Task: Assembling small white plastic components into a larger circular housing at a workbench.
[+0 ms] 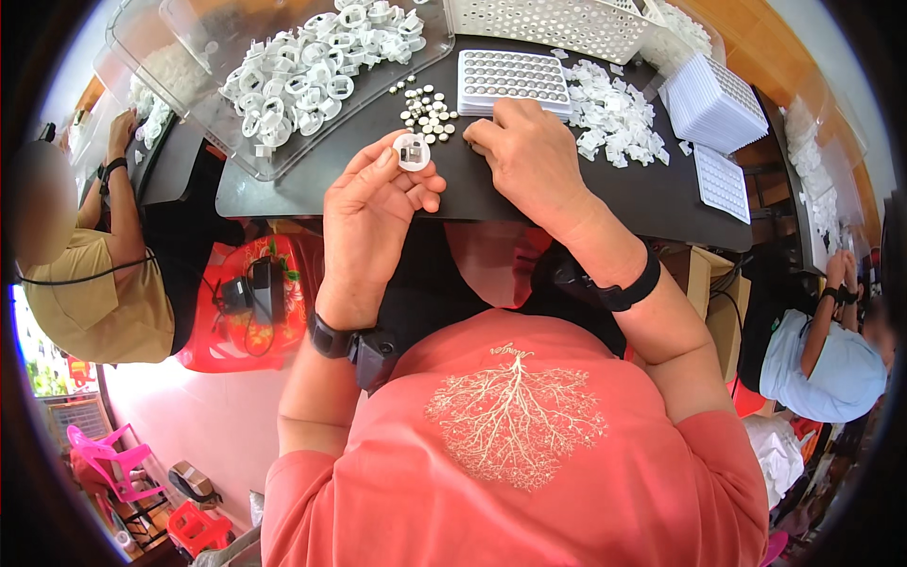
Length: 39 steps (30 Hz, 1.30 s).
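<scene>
My left hand [364,213] is raised above the near edge of the dark table, thumb and fingers closed on a small round white plastic housing [413,151] with a dark, square-looking middle. My right hand [534,161] hovers over the table just right of a scatter of silver button cells [431,113]. Its fingers are curled together, and whatever they may pinch is hidden. Behind that hand lies a white tray [466,107] filled with rows of round silver cells. To its right spreads a heap of small white plastic pieces [619,115].
A clear bin [264,176] with many white housings [307,76] stands at the left on the table [312,194]. A perforated white basket [557,21] is at the back. Stacked white trays [704,113] stand at the right. Co-workers sit at both sides.
</scene>
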Available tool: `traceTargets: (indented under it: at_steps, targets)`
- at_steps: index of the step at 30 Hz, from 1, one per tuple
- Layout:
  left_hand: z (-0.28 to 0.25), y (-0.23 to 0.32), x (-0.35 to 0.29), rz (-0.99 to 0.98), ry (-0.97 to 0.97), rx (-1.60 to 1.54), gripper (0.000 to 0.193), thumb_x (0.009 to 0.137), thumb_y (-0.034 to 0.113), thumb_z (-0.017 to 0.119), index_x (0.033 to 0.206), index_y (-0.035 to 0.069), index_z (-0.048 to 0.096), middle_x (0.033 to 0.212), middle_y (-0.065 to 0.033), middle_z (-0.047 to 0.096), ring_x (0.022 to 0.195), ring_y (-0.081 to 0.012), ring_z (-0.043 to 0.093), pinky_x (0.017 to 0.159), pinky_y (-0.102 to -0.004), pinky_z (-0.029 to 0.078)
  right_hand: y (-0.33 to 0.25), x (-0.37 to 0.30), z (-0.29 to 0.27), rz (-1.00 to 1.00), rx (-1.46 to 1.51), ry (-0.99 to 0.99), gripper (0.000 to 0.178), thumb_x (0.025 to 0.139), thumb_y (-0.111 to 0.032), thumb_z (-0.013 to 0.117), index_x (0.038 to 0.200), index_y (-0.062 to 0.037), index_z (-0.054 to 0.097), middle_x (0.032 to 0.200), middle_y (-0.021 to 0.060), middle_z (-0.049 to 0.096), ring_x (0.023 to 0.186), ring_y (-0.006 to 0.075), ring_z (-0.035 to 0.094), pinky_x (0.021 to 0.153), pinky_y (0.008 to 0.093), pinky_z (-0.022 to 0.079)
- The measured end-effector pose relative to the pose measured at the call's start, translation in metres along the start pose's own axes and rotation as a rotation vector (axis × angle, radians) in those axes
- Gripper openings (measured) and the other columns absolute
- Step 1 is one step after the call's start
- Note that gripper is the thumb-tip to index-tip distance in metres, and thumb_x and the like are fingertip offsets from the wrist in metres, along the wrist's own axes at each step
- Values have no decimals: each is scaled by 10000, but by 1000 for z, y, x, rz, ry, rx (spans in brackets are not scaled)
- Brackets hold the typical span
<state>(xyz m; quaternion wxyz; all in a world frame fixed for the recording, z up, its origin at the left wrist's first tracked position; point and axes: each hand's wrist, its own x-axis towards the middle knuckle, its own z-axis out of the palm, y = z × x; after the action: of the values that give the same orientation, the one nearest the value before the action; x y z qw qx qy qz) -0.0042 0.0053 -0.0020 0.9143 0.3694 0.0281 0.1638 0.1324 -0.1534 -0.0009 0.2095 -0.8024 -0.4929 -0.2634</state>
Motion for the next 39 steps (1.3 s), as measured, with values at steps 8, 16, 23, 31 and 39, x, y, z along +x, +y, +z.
traceTargets:
  at_steps: [8,16,23,31,39]
  targets:
    - [4,1,1,-14,26,47,309,1005,140,551,1223,-78,535,961,-194,661,849,-307,664,688,-364,522,0,-2,-2,-34,-3,10,83,770,-94,630,815,-117,697,839,67,594,855,259,598,710,382,470]
    - [15,-6,1,-1,57,41,316,1005,142,555,1234,-74,531,960,-179,664,854,-294,660,704,-365,522,0,-3,-8,-51,-36,16,55,769,-105,629,806,-66,641,846,79,603,851,268,606,709,385,475]
    - [32,-20,16,62,99,49,289,1013,168,554,1233,-19,548,1011,-140,659,957,-269,647,835,-384,533,-50,-10,-52,227,1002,-246,61,869,-76,650,873,-28,613,804,122,647,721,266,638,655,354,478]
    - [39,-26,18,-166,103,-84,251,1015,243,561,1168,46,591,990,-122,660,981,-274,634,875,-389,516,-55,-29,-39,185,970,2,65,835,-13,684,884,-25,644,811,108,650,727,241,635,662,338,496]
    - [39,-34,17,-203,122,-151,263,997,266,590,1144,48,597,968,-114,663,942,-269,636,875,-388,509,-53,-37,-31,63,784,45,140,823,3,671,948,-43,626,852,93,598,732,277,636,603,375,503]
